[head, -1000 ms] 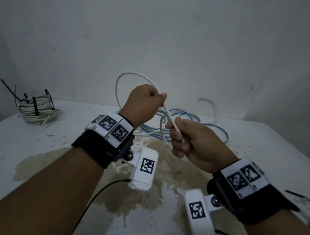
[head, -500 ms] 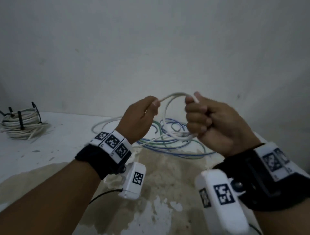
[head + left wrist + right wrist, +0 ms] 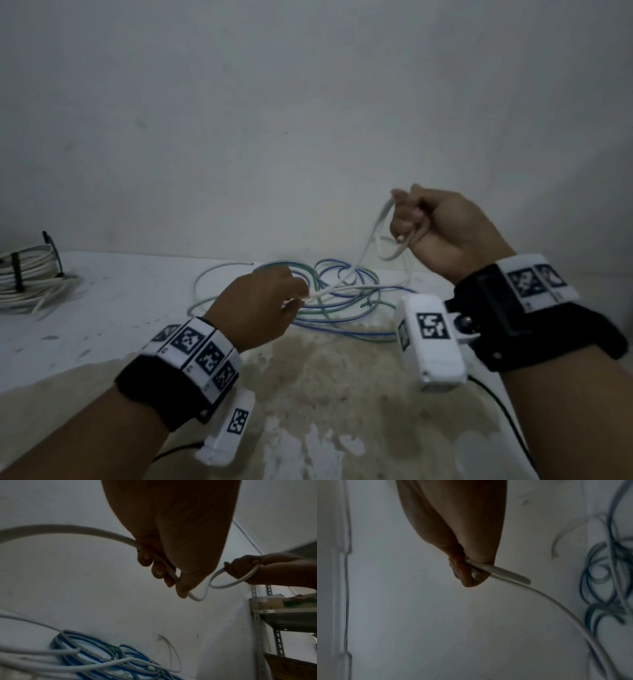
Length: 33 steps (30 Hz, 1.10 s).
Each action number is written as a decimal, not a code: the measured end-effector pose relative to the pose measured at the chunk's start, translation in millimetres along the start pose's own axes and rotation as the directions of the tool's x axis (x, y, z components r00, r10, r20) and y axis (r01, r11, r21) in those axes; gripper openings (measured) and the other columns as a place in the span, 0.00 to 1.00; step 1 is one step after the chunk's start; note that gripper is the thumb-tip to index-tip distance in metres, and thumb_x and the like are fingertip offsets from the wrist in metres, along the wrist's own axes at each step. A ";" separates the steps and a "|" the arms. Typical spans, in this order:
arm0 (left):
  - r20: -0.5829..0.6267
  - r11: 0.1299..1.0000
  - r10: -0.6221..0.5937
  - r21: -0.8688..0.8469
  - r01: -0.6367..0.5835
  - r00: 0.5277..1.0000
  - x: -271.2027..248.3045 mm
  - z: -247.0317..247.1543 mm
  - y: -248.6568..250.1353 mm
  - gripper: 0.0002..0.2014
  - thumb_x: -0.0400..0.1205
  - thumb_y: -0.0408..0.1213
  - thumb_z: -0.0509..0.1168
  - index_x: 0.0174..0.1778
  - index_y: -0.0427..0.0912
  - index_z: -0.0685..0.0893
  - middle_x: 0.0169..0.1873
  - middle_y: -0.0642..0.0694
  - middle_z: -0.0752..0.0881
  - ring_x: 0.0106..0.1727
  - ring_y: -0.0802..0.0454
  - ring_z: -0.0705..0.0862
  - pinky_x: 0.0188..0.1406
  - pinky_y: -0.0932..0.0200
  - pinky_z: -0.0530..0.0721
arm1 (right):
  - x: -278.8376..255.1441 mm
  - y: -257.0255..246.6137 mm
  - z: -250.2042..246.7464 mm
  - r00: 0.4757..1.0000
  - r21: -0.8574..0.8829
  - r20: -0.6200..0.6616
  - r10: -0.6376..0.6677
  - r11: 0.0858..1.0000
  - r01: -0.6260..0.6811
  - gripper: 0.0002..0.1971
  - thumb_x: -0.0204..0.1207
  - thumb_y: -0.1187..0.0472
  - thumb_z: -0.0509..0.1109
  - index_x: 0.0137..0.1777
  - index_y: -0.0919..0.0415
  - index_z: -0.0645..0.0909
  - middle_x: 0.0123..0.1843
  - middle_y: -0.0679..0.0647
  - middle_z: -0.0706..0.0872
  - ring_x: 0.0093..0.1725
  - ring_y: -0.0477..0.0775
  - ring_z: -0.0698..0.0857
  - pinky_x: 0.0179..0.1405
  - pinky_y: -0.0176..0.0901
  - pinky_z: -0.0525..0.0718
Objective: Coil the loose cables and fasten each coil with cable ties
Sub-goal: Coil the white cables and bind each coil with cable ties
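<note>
White cable [image 3: 371, 246] runs between both hands above the counter [image 3: 113, 301]. The right hand [image 3: 442, 233], lifted since a moment ago, clutches a small first loop and the cable's end. The left hand [image 3: 260, 308] has dropped toward the back-edge tangle [image 3: 342, 294], pinching the next length. The hands have drawn apart, so I'd say another loop is coming. One tied coil [image 3: 30, 281] sits at the left edge.

tied white coil [image 3: 29, 279] cut off at left edge, blue cables [image 3: 607, 574] blurred in right wrist view
</note>
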<state>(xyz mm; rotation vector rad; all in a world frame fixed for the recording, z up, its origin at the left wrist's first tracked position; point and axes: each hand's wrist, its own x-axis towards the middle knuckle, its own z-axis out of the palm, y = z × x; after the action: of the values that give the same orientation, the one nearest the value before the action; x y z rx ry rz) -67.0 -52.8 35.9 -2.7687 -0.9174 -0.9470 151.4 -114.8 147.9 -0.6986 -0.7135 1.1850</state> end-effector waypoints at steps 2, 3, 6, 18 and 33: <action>0.067 0.995 0.102 -0.008 -0.102 0.993 -2.9 -11.5 8.6 0.11 0.73 0.44 0.58 0.35 0.50 0.86 0.32 0.53 0.83 0.32 0.51 0.83 0.27 0.52 0.83 | 2.2 15.9 3.8 0.999 -0.137 -0.036 0.033 0.990 -0.038 0.13 0.86 0.64 0.51 0.42 0.66 0.72 0.20 0.49 0.70 0.14 0.44 0.66 0.15 0.29 0.67; 0.088 0.988 0.152 -0.026 -0.150 0.984 -2.9 -16.9 12.6 0.11 0.72 0.45 0.58 0.33 0.49 0.86 0.30 0.53 0.82 0.30 0.53 0.81 0.28 0.56 0.81 | 2.4 23.8 3.9 0.998 -0.197 -0.044 0.054 0.978 -0.061 0.13 0.86 0.63 0.51 0.42 0.66 0.72 0.20 0.49 0.71 0.14 0.44 0.66 0.15 0.29 0.67; 0.064 0.964 0.256 -0.091 -0.250 0.965 -2.6 -29.4 22.9 0.08 0.69 0.42 0.60 0.30 0.47 0.84 0.28 0.54 0.80 0.30 0.58 0.76 0.34 0.63 0.72 | -0.4 43.6 5.0 0.991 -0.314 -0.049 0.123 0.940 -0.132 0.13 0.87 0.62 0.52 0.43 0.65 0.73 0.19 0.49 0.71 0.17 0.47 0.71 0.18 0.34 0.74; -0.396 0.951 0.084 -0.243 -0.192 0.914 12.0 -41.7 24.6 0.12 0.77 0.47 0.66 0.40 0.41 0.82 0.35 0.57 0.80 0.38 0.59 0.77 0.41 0.63 0.75 | -34.0 80.9 25.2 0.955 -0.424 0.144 0.259 0.888 -0.177 0.15 0.85 0.61 0.57 0.42 0.69 0.80 0.23 0.55 0.76 0.20 0.50 0.74 0.22 0.44 0.81; 0.156 0.363 -0.284 -0.896 0.257 0.946 11.0 -30.8 12.5 0.15 0.74 0.38 0.69 0.52 0.33 0.84 0.38 0.39 0.86 0.38 0.49 0.86 0.40 0.60 0.85 | -38.7 68.0 17.0 0.862 -0.230 0.326 0.389 0.917 -0.326 0.11 0.75 0.55 0.60 0.45 0.65 0.74 0.25 0.48 0.70 0.15 0.41 0.64 0.13 0.32 0.62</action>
<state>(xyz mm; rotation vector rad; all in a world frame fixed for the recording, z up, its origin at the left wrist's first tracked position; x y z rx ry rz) -69.4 -65.1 68.6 -3.4570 -1.1053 -2.1055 91.2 -134.9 99.2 -0.7816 -1.0360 1.6410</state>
